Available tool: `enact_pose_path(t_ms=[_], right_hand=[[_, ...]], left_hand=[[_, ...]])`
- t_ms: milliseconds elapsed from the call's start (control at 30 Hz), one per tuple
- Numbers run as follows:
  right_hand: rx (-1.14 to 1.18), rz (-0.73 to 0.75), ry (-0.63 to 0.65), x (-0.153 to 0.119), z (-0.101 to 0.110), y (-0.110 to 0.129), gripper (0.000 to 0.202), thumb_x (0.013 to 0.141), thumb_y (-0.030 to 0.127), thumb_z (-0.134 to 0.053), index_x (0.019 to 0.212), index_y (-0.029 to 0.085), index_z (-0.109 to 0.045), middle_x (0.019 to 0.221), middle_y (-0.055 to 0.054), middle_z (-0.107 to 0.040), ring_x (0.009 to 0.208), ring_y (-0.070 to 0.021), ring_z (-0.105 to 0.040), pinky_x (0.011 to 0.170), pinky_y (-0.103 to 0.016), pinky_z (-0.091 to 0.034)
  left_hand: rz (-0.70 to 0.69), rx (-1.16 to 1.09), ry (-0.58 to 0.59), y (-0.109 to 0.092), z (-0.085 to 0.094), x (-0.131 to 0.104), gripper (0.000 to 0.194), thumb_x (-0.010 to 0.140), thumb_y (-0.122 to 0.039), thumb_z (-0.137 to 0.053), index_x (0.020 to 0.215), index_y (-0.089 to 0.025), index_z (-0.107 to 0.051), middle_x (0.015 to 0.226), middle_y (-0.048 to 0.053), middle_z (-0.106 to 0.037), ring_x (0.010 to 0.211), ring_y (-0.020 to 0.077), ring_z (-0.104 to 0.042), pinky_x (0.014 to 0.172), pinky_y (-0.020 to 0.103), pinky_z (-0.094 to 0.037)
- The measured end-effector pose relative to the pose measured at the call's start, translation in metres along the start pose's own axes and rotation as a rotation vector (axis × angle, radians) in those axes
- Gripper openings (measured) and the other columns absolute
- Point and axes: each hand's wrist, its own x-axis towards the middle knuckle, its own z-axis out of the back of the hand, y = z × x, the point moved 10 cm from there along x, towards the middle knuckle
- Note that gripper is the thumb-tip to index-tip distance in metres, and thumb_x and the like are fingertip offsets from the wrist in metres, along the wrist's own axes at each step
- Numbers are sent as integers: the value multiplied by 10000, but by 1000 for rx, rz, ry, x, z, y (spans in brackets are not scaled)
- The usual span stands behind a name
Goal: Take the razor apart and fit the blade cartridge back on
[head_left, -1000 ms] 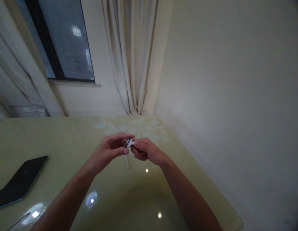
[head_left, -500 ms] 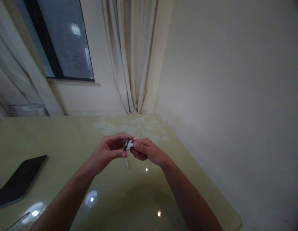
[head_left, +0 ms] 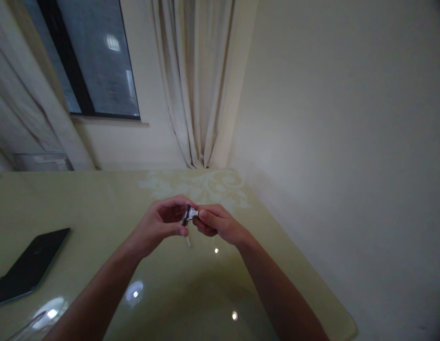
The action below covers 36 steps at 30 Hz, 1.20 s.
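Observation:
A small object with a dark bar and a shiny silver part [head_left: 192, 213] is held between my two hands above the table. My left hand [head_left: 161, 222] has its thumb and fingertips at the two ends of the dark bar. The silver part is pinched between the thumb and fingers of my right hand [head_left: 217, 221]. Just below the left fingertips a thin pale stick-like thing [head_left: 188, 241] shows; its upper end is hidden. The object is too small to name surely.
The glossy pale green table [head_left: 110, 203] reflects several lights. A dark flat tablet-like device [head_left: 33, 265] lies at the left, with a thin cable-like thing [head_left: 26, 327] nearer. Behind are curtains [head_left: 193, 85], a window [head_left: 99, 57] and, at the right, a wall [head_left: 340, 118].
The small object has turned slightly between my fingers, and more of its silver part shows. Both hands stay in nearly the same place.

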Motion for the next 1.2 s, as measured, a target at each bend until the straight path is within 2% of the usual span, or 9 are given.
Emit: enact_pose_path(t_ms=[200, 333, 500, 567, 700, 833, 933, 1033, 1200], right_hand=[[-49, -54, -14, -1, 3, -5, 539, 1040, 650, -593, 760, 199, -500, 653, 66, -361, 536, -83, -293, 491, -258, -206], [-6, -55, 29, -3, 2, -1, 561, 1035, 708, -555, 812, 194, -535, 654, 75, -345, 515, -80, -253, 472, -248, -189], [-61, -73, -101, -10, 28, 20, 591, 1019, 748, -543, 811, 195, -538, 623, 94, -295, 514, -78, -195, 464, -229, -165], [-70, -58, -213, -14, 46, 31, 582, 1010, 733, -577, 786, 199, -515, 610, 100, -280, 508, -73, -169, 454, -222, -148], [-43, -22, -420, -24, 77, 46, 620, 927, 784, -652, 753, 215, -478, 590, 111, -251, 484, -63, -140, 425, -213, -106], [-56, -40, -485, -31, 89, 49, 661, 851, 833, -692, 741, 219, -475, 588, 111, -252, 475, -56, -143, 408, -204, -103], [-65, -55, -495, -35, 94, 48, 661, 843, 830, -702, 735, 220, -473, 584, 111, -249, 473, -56, -149, 402, -200, -93], [-53, -46, -497, -36, 98, 48, 647, 854, 811, -709, 738, 218, -476, 580, 114, -251, 475, -56, -141, 400, -197, -84], [-21, -44, -515, -36, 101, 45, 642, 867, 806, -698, 736, 223, -465, 574, 119, -235, 467, -55, -127, 393, -198, -69]], left_hand=[[3, 15, -14, 1, 1, 0, 480, 601, -239, -1059, 1047, -254, -883, 933, 30, -808, 830, 140, -721, 740, 191, -577], [6, 75, -72, 0, 11, -2, 464, 636, -276, -1038, 1070, -274, -872, 935, 33, -812, 768, 145, -700, 691, 226, -566], [33, 639, -130, 11, 14, -3, 423, 734, -329, -963, 1131, -247, -840, 823, 1, -731, 716, 151, -642, 695, 271, -536], [53, 829, -127, 29, 5, 5, 423, 756, -337, -939, 1153, -242, -829, 883, 11, -736, 766, 172, -655, 725, 292, -539], [272, 1066, -7, 104, -23, 39, 464, 790, -314, -927, 1218, -196, -792, 1066, 59, -766, 914, 220, -702, 854, 347, -556], [393, 1103, 81, 171, -47, 78, 400, 798, -305, -933, 1134, -145, -788, 1056, 93, -772, 991, 280, -731, 945, 423, -579], [477, 1103, 147, 210, -59, 91, 392, 1011, -377, -732, 1340, -171, -678, 1336, 123, -699, 1138, 275, -713, 968, 487, -621], [504, 1084, 152, 230, -65, 92, 413, 1037, -381, -695, 1394, -180, -643, 1398, 129, -668, 1177, 280, -702, 973, 503, -626], [495, 1042, 136, 238, -68, 87, 416, 1028, -380, -707, 1386, -177, -650, 1392, 128, -672, 1172, 283, -703, 971, 499, -625]])
